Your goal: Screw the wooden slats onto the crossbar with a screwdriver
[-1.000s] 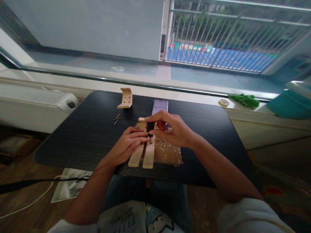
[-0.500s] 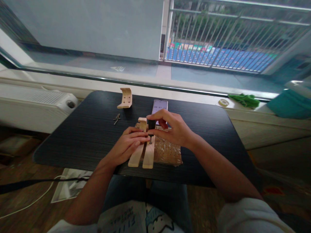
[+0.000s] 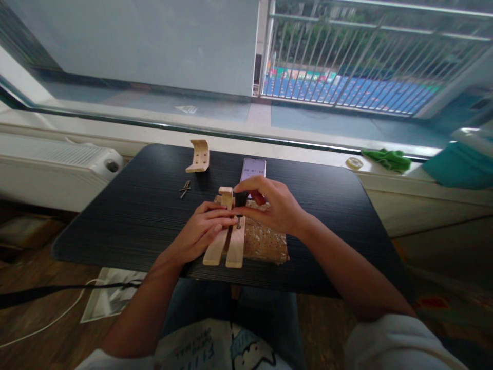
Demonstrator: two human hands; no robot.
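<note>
Two pale wooden slats (image 3: 226, 245) lie side by side on the black table (image 3: 134, 216), joined at their far end. My left hand (image 3: 202, 230) rests on the left slat with its fingers stretched flat over it, fingertips beside a small screw. My right hand (image 3: 273, 205) pinches a short black-handled screwdriver (image 3: 241, 202) that stands upright with its tip on the right slat. A plastic bag (image 3: 265, 241) lies under the slats on the right.
A curved wooden bracket (image 3: 199, 156) and a few loose screws (image 3: 185, 189) lie at the far left of the table. A phone (image 3: 253, 168) with a lit screen lies behind my hands. A radiator (image 3: 57, 162) stands left; a green cloth (image 3: 387, 159) lies on the sill.
My right hand has shifted slightly on the screwdriver handle, its fingers turning a little. My left hand and the slats have stayed in place.
</note>
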